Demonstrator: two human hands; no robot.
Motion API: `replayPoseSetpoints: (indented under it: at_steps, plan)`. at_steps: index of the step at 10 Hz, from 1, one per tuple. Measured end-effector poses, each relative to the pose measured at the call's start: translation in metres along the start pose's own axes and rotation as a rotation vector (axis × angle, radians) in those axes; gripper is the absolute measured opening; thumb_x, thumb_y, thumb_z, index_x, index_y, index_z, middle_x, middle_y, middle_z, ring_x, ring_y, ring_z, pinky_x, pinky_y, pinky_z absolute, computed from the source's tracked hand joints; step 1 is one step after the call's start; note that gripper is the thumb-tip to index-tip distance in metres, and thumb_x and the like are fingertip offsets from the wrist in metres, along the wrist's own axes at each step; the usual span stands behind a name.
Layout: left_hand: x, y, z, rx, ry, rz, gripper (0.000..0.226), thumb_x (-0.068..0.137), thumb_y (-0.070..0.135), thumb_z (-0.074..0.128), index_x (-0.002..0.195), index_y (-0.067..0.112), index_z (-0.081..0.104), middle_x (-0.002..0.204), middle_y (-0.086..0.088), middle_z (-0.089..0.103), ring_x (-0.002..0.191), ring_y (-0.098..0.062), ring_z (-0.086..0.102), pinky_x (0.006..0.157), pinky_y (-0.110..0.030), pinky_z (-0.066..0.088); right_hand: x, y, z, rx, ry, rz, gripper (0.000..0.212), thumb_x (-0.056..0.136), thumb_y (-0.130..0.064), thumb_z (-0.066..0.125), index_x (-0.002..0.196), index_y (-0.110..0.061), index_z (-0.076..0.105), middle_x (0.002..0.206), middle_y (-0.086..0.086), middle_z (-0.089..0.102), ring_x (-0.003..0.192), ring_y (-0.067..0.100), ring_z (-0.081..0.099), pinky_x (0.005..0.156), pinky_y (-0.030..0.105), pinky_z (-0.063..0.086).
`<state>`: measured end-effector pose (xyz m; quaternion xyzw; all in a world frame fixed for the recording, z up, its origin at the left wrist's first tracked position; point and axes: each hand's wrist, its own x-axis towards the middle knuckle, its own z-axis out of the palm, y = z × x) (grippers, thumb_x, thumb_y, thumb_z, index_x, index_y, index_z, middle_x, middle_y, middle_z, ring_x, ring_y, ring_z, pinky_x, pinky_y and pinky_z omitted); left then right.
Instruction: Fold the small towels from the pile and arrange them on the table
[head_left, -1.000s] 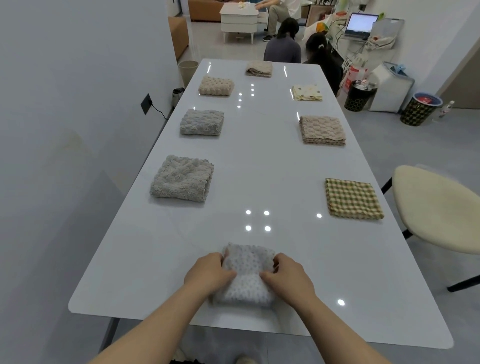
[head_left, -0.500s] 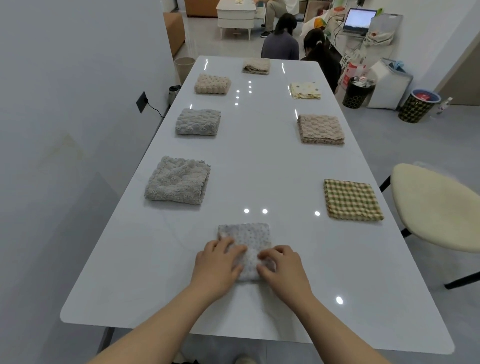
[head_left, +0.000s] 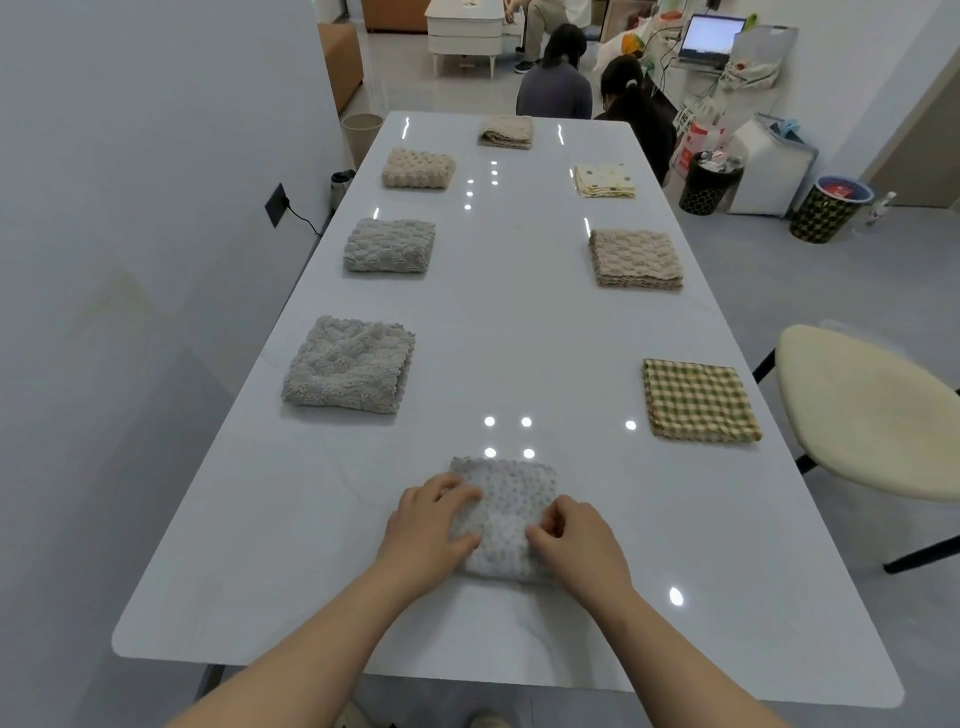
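Seven folded towels line the long edges and far end of the white table (head_left: 519, 322); an eighth, the dotted grey towel (head_left: 506, 512), lies near the near edge, long axis running away from the person, left hand (head_left: 423, 535) flat on it, right hand (head_left: 579, 545) pinching its right edge.

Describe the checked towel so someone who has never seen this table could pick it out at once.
On the long white table, follow the right-hand row of folded towels towards the near end. The checked towel is the nearest one there, beside the cream chair. It alone is flat woven cloth in a green-and-tan check; its neighbours are plain or dotted.
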<state>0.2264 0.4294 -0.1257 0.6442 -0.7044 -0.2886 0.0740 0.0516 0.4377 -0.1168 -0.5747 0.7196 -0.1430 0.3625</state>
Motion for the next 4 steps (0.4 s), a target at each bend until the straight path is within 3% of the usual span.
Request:
replayPoseSetpoints:
  at_steps: [1,2,3,4]
  plan:
    - [0.001,0.0,-0.003,-0.092,0.157,-0.092,0.038,0.091,0.021,0.051,0.128,0.016,0.047,0.133,-0.004,0.045,0.123,-0.024,0.042,0.1,-0.028,0.031,-0.004,0.003,-0.007,0.145,0.026,-0.021,0.012,0.085,-0.021,0.056,0.075,-0.019,0.049,0.08,-0.001,0.056,0.069,0.01,0.051,0.059,0.019,0.039]
    - [-0.006,-0.006,-0.012,0.164,0.228,-0.254,0.038,0.094,0.021,0.038,0.133,0.021,0.04,0.136,0.0,0.042,0.124,-0.023,0.04,0.097,-0.033,0.035,-0.007,0.004,-0.019,0.283,0.065,-0.003,0.002,0.089,-0.019,0.054,0.088,-0.018,0.055,0.083,-0.005,0.058,0.073,0.005,0.052,0.06,0.014,0.039]
    - [-0.012,-0.015,-0.011,0.342,0.215,-0.222,0.039,0.095,0.027,0.035,0.134,0.023,0.037,0.137,0.003,0.039,0.125,-0.021,0.037,0.095,-0.033,0.034,-0.004,0.003,-0.037,0.379,0.149,0.0,0.008,0.087,-0.015,0.057,0.084,-0.022,0.057,0.081,-0.007,0.059,0.075,0.011,0.056,0.066,0.02,0.043]
    - [-0.014,-0.017,-0.011,0.362,0.159,-0.171,0.042,0.094,0.032,0.036,0.136,0.023,0.038,0.139,0.001,0.039,0.125,-0.025,0.037,0.098,-0.035,0.031,-0.006,-0.004,-0.072,0.56,0.304,-0.069,0.023,0.086,-0.007,0.059,0.076,-0.027,0.056,0.073,-0.004,0.06,0.07,0.02,0.057,0.067,0.028,0.045]
